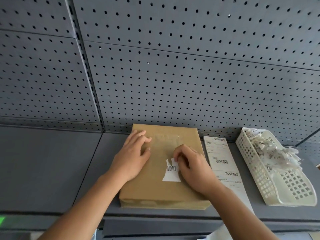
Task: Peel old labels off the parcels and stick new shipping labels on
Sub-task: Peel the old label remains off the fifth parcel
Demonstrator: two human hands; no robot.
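A flat brown cardboard parcel [155, 187] lies on the grey shelf. A torn remnant of the old white label [171, 172] with a barcode still sticks to its top, near the middle right. My left hand [133, 156] rests flat on the parcel's upper left part, fingers spread. My right hand [192, 163] is curled over the right side, and its fingertips pinch the torn upper edge of the old label. A strip of new white shipping labels [223, 163] lies on the shelf just right of the parcel.
A white plastic mesh basket [270, 187] with several torn label scraps stands at the right. A grey pegboard wall [173, 75] rises right behind the parcel. The grey shelf [52, 170] stretches out to the left.
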